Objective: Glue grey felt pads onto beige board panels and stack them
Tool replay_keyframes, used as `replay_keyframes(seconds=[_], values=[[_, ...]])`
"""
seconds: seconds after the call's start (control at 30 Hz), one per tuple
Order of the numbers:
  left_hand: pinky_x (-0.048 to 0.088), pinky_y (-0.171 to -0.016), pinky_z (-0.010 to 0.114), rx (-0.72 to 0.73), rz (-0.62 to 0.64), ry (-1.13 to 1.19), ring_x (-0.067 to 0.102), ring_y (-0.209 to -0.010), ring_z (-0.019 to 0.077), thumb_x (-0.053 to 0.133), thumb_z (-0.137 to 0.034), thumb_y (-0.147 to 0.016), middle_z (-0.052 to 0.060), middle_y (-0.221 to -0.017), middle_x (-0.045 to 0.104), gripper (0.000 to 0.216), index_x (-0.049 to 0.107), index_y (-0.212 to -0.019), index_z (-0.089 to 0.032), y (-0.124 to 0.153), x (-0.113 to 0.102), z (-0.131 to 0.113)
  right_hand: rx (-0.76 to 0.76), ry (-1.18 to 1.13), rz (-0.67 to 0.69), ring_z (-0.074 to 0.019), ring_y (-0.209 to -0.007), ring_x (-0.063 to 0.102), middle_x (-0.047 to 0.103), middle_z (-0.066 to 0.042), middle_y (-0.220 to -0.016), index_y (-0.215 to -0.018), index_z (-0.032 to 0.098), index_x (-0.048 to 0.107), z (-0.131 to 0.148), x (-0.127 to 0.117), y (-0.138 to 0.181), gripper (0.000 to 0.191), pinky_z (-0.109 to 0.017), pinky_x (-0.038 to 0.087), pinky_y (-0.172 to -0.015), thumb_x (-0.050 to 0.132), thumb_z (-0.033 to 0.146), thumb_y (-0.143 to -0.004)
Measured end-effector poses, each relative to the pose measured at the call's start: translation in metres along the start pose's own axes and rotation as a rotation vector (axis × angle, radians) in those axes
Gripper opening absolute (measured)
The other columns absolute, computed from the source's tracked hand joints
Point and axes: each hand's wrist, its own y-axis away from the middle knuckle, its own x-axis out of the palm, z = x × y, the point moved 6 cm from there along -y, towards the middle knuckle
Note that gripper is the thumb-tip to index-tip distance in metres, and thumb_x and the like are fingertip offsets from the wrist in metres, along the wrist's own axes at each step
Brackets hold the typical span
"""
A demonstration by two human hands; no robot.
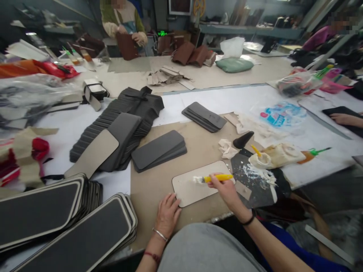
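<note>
My right hand (225,189) is closed round the yellow handle of a paintbrush (218,177). Its white-coated bristles are over a pale rounded panel (195,190) with a dark edge; whether they touch it I cannot tell. At the panel's left end lies my left hand (168,211), fingers stretched out, the tips at its edge. Right of the panel is a dark sheet (255,196) spattered with white paste. A paste-smeared pot (262,160) with another yellow handle in it stands behind that sheet. Dark grey panels (159,151) lie stacked beyond the pale one.
Piles of dark panels with pale borders (70,234) fill the left front. Behind them sits a heap of black folded pieces (121,117). A bottle with a green nozzle (312,153) lies at right. Across the table a person (124,30) holds a brown piece; another person's hand (346,119) is at right.
</note>
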Motion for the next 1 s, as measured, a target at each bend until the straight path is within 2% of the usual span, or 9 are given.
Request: replay_keyframes(seconds=[0.07,0.13,0.23,0.33,0.53,0.67,0.8,0.9,1.0], values=[[0.039,-0.092,0.044,0.04,0.038,-0.035,0.047,-0.114,0.0247,0.055,-0.022,-0.078,0.007,-0.119,0.058,0.028,0.061,-0.105,-0.025,0.001,0.003,0.002,-0.041,0.024,0.104,-0.0183,-0.066,0.065,0.065,-0.004,-0.074,-0.085,0.015,0.058,0.002,0.045,0.009,0.041,-0.033,0.055,-0.068,0.056,0.054,-0.071],[0.039,-0.091,0.043,0.071,0.044,-0.056,0.048,-0.113,0.0243,0.055,-0.023,-0.078,0.007,-0.119,0.058,0.029,0.06,-0.106,-0.026,0.0,0.004,0.004,-0.078,0.053,0.173,-0.0174,-0.066,0.065,0.065,-0.004,-0.076,-0.084,0.016,0.058,0.0,0.074,0.015,0.039,-0.031,0.055,-0.066,0.052,0.054,-0.075],[0.041,-0.088,0.042,0.112,0.002,-0.087,0.05,-0.11,0.0242,0.056,-0.024,-0.078,0.006,-0.117,0.059,0.027,0.061,-0.105,-0.027,0.0,0.002,0.005,-0.12,0.146,0.186,-0.0169,-0.065,0.064,0.065,-0.004,-0.077,-0.082,0.017,0.059,-0.006,0.082,0.012,0.038,-0.029,0.053,-0.063,0.049,0.053,-0.076],[0.041,-0.086,0.041,0.156,-0.053,-0.103,0.052,-0.107,0.0236,0.055,-0.024,-0.079,0.005,-0.114,0.061,0.026,0.061,-0.104,-0.028,0.001,-0.001,0.005,-0.151,0.27,0.031,-0.0181,-0.065,0.064,0.065,-0.005,-0.076,-0.083,0.017,0.06,-0.01,0.045,-0.007,0.038,-0.029,0.051,-0.062,0.048,0.052,-0.076],[0.041,-0.082,0.039,0.222,-0.104,-0.13,0.054,-0.103,0.0228,0.053,-0.024,-0.08,0.004,-0.11,0.063,0.024,0.062,-0.103,-0.029,-0.001,-0.005,0.004,-0.213,0.604,-0.37,-0.0222,-0.066,0.061,0.064,-0.007,-0.067,-0.081,0.016,0.062,0.0,-0.071,-0.042,0.039,-0.035,0.046,-0.066,0.044,0.051,-0.077],[0.041,-0.08,0.038,0.24,-0.122,-0.132,0.055,-0.1,0.0227,0.054,-0.025,-0.08,0.003,-0.109,0.064,0.024,0.062,-0.101,-0.029,-0.002,-0.007,0.003,-0.376,0.767,-0.441,-0.0216,-0.076,0.059,0.064,-0.009,-0.084,-0.081,0.017,0.062,0.011,-0.1,-0.026,0.034,-0.036,0.045,-0.074,0.043,0.045,-0.081],[0.04,-0.08,0.037,0.235,-0.13,-0.116,0.055,-0.099,0.0226,0.054,-0.028,-0.08,0.003,-0.108,0.064,0.023,0.063,-0.1,-0.028,-0.003,-0.006,0.004,-0.527,0.941,-0.368,-0.02,-0.081,0.058,0.061,-0.009,-0.086,-0.087,0.017,0.061,0.008,-0.077,0.004,0.029,-0.033,0.046,-0.075,0.041,0.038,-0.086],[0.039,-0.081,0.037,0.233,-0.15,-0.101,0.056,-0.099,0.0229,0.054,-0.029,-0.08,0.004,-0.108,0.065,0.024,0.061,-0.103,-0.025,-0.002,-0.005,0.006,-0.528,1.015,-0.288,-0.0189,-0.078,0.059,0.06,-0.009,-0.085,-0.089,0.017,0.061,-0.001,-0.033,0.03,0.025,-0.031,0.047,-0.072,0.04,0.031,-0.088],[0.039,-0.082,0.037,0.231,-0.175,-0.071,0.057,-0.098,0.023,0.055,-0.031,-0.079,0.006,-0.106,0.065,0.027,0.059,-0.105,-0.022,-0.002,-0.005,0.009,-0.547,0.957,-0.148,-0.0174,-0.077,0.059,0.06,-0.008,-0.084,-0.091,0.017,0.061,-0.004,0.024,0.061,0.022,-0.029,0.048,-0.07,0.04,0.024,-0.088]])
